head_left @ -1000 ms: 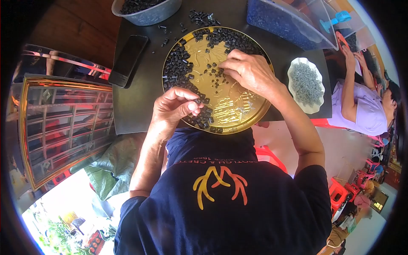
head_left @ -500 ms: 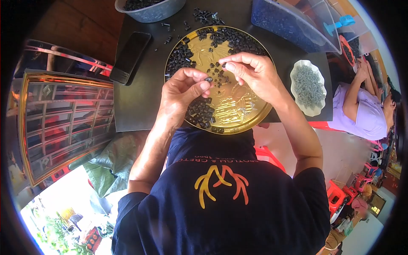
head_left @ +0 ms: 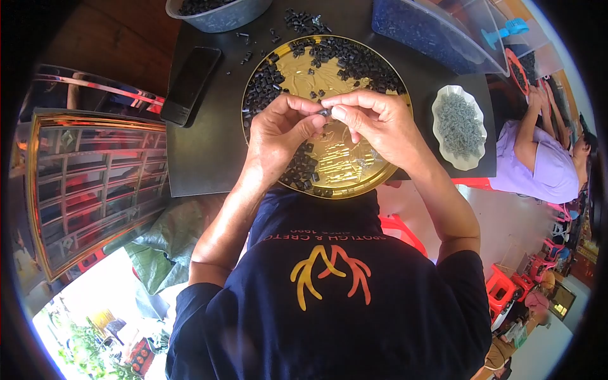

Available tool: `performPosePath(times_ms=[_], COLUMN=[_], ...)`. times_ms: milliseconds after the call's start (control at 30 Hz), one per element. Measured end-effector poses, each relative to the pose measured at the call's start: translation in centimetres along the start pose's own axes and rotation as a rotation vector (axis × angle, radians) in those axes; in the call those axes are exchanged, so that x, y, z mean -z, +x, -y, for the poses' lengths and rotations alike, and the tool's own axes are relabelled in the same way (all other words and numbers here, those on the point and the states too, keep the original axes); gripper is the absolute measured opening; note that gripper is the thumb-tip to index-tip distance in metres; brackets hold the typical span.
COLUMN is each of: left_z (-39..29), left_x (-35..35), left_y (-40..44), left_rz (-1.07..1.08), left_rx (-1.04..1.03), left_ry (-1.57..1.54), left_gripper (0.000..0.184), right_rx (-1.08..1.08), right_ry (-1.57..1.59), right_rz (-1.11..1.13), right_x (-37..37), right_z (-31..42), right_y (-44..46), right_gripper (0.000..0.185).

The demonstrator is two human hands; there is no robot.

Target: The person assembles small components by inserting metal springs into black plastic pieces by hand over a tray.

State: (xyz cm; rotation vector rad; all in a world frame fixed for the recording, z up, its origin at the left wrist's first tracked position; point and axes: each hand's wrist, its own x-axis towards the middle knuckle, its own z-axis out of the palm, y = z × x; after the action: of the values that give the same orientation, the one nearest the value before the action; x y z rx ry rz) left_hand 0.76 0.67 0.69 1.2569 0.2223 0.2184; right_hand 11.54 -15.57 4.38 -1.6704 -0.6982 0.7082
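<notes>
Over a round gold tray (head_left: 354, 171), my two hands meet fingertip to fingertip. My left hand (head_left: 278, 130) pinches a small black plastic part (head_left: 326, 112) between thumb and forefinger. My right hand (head_left: 377, 120) is closed in a pinch at the other end of that part; whatever sits in its fingertips is too small and covered to make out. Loose black plastic pieces (head_left: 361, 60) lie along the tray's far and right rim. More black pieces (head_left: 301, 168) are heaped at its near left, partly behind my left hand.
A black phone (head_left: 191, 85) lies at the left of the dark table (head_left: 199, 158). A scalloped white dish (head_left: 459, 130) of small metal screws stands at right. Behind are a grey basin (head_left: 221, 18) and a blue clear bin (head_left: 437, 38). A person in a lilac shirt (head_left: 538, 161) sits at right.
My hands, apart half a second ago with a small black piece in each, have come together over the tray. Their fingertips now meet at the part.
</notes>
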Motion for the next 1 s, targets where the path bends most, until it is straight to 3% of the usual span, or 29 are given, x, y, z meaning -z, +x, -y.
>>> performPosePath(times_ms=[733,833,1000], left_z=[-0.8,-0.7,-0.1], left_x=[-0.7,-0.5,-1.0], left_y=[-0.3,0.0,0.9], left_rz=[0.067,0.084,0.045], left_rx=[0.01,0.045,0.048], left_ry=[0.092,0.138,0.164], left_gripper=[0.013,0.013,0.011], right_rx=[-0.155,0.099,0.155], right_ry=[-0.059,-0.23,-0.354], right_rz=[0.027,-0.036,-0.137], right_x=[0.8,0.6,0.3], right_z=[1.3,0.1,0.1], right_y=[-0.8,-1.0,-0.7], right_gripper=[0.011,0.011,0.011])
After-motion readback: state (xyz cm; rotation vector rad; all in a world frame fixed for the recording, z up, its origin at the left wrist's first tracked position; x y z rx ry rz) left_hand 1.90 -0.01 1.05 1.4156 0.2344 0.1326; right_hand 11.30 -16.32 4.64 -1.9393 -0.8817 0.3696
